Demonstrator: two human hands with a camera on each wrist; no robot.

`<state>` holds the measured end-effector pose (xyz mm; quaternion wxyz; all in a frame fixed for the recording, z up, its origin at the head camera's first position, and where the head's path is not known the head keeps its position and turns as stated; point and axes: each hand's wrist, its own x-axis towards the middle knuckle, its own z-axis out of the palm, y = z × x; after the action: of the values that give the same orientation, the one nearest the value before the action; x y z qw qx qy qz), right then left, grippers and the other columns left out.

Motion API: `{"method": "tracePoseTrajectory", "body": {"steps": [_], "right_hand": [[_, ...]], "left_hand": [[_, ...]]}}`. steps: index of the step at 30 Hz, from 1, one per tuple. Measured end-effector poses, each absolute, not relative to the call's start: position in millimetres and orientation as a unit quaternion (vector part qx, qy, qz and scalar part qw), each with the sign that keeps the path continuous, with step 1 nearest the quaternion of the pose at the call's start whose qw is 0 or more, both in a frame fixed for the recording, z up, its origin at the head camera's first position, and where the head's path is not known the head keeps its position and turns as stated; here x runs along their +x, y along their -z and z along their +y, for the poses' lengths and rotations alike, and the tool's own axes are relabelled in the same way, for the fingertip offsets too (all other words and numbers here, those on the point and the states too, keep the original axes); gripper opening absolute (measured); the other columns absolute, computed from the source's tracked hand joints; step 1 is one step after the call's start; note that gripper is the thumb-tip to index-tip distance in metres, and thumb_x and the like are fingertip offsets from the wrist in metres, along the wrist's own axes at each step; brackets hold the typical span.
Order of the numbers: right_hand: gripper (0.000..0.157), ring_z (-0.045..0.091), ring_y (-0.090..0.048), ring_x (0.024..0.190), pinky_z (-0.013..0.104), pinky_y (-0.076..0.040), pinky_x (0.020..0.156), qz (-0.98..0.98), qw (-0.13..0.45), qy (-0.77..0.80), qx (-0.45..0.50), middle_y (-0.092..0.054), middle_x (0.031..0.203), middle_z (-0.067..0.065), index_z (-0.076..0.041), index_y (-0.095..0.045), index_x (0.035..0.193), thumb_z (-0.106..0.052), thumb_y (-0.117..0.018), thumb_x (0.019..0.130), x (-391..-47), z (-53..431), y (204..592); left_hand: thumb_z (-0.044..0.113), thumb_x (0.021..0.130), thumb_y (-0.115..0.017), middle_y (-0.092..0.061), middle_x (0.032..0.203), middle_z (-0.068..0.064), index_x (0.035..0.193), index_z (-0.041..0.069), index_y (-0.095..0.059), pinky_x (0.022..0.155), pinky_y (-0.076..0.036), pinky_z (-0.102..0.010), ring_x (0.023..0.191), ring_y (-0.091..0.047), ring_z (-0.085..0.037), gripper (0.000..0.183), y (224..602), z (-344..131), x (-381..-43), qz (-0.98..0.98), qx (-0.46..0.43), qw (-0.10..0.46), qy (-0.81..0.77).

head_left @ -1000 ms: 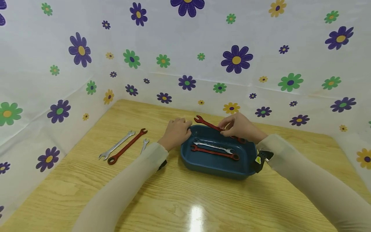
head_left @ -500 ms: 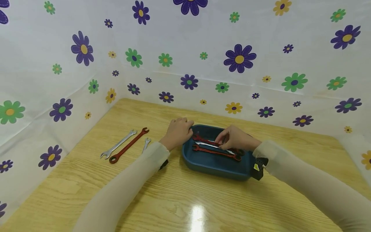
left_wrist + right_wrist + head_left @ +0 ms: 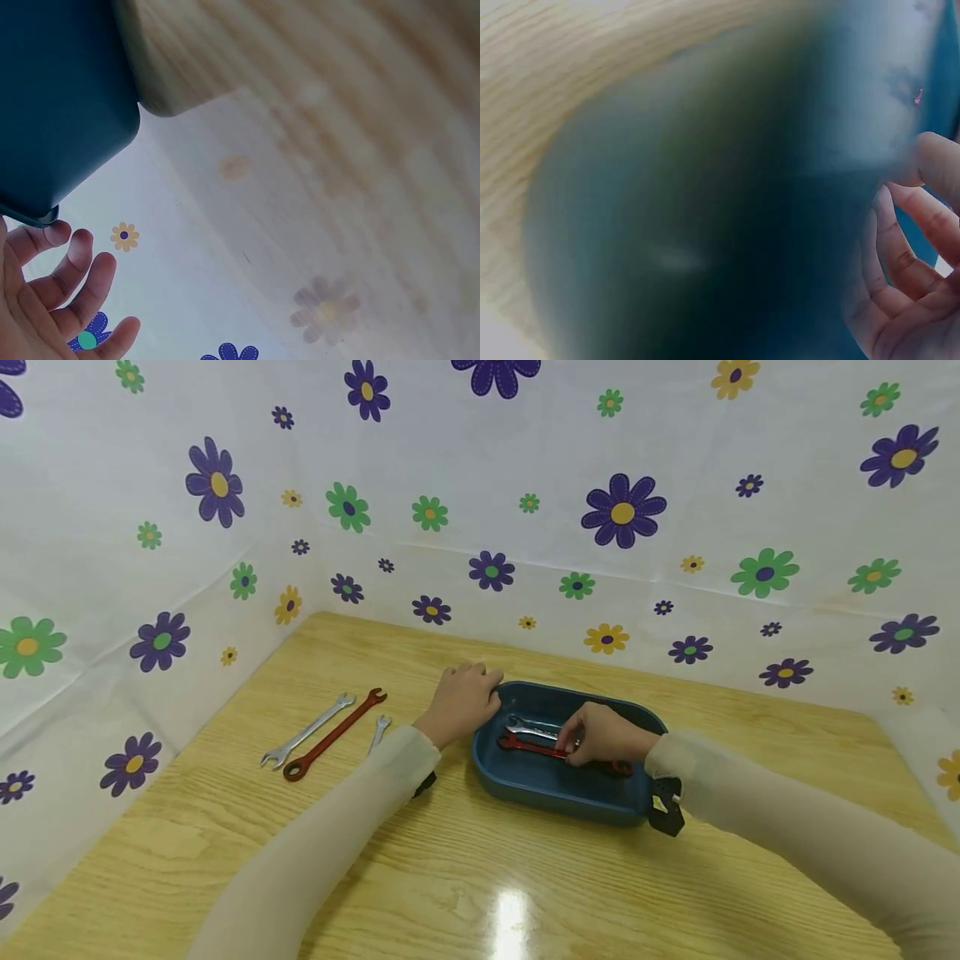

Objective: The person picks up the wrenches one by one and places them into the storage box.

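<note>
No readable text, brands or numbers. A small yellow patch (image 3: 660, 804) marks the black wrist device (image 3: 668, 820) behind the right fingers (image 3: 570, 727), too small to decipher.

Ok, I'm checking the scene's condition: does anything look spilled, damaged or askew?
Nothing stands out: the blue tray sits upright on the table, three wrenches lie side by side left of it, and no spill or damage shows. The right hand partly hides the wrenches inside.
</note>
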<state>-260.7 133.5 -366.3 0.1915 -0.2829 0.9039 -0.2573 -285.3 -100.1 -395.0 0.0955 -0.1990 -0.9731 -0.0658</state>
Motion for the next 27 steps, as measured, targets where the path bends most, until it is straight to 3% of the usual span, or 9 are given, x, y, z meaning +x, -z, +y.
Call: {"method": "tracePoseTrajectory", "body": {"steps": [27], "right_hand": [[0.012, 0.007, -0.058, 0.068, 0.023, -0.049, 0.062, 0.914, 0.146, 0.212, -0.313, -0.069, 0.078, 0.003, -0.006, -0.073, 0.083, 0.0, -0.073, 0.072, -252, 125, 392]], "left_hand": [[0.024, 0.094, -0.048, -0.064, 0.105, -0.009, 0.119, 0.016, -0.06, 0.089, -0.046, -0.048, 0.097, -0.06, -0.026, 0.029, 399, -100, -288, -0.973, -0.196, 0.101, 0.062]]}}
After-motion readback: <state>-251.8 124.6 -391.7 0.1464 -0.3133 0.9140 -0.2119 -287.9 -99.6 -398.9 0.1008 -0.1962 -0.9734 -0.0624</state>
